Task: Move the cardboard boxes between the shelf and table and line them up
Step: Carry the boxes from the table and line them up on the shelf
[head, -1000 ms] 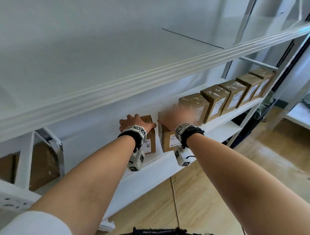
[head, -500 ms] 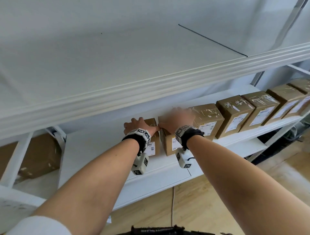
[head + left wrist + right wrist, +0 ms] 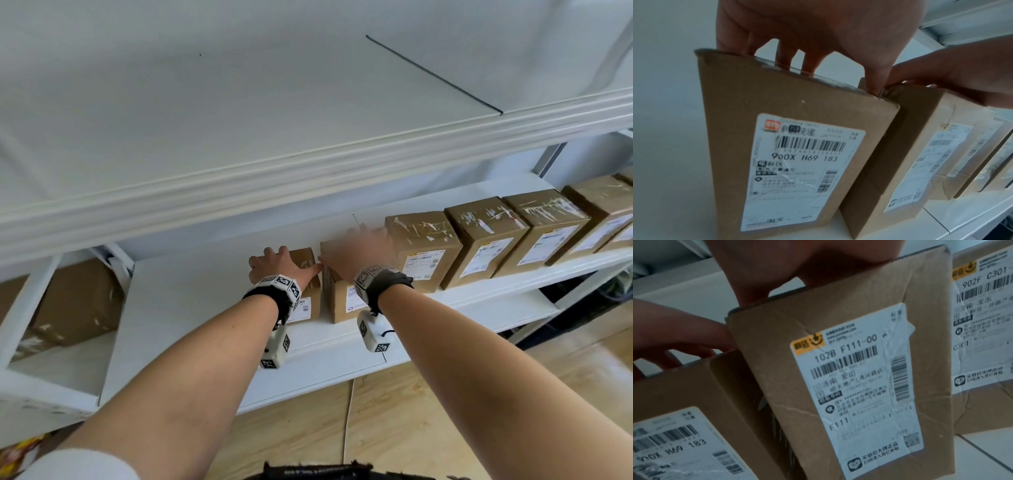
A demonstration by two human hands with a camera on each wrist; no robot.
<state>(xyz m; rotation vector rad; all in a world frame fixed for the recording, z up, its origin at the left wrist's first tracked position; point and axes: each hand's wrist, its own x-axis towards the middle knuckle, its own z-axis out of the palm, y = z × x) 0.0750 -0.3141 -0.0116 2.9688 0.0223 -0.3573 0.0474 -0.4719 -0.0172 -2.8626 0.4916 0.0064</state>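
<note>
Two small upright cardboard boxes stand side by side on the white shelf (image 3: pixel 191 308). My left hand (image 3: pixel 277 265) lies over the top of the left box (image 3: pixel 306 303), fingers curled over its back edge, thumb at its front right corner. In the left wrist view this box (image 3: pixel 797 146) carries a white barcode label. My right hand (image 3: pixel 356 255), blurred, grips the top of the taller right box (image 3: pixel 340 303), whose labelled face (image 3: pixel 849 369) fills the right wrist view. The two boxes nearly touch. The right box stands close to the left end of a row of boxes (image 3: pixel 486 240).
The row of several labelled boxes runs to the right along the shelf's front edge. An upper shelf board (image 3: pixel 274 178) hangs low over the hands. A large box (image 3: pixel 75 301) sits in the bay to the left. Below lies a wooden floor (image 3: pixel 445 411).
Both hands stay on top of the same two boxes. The head view has swung left, so the row now sits further right. The gap between the two held boxes looks smaller.
</note>
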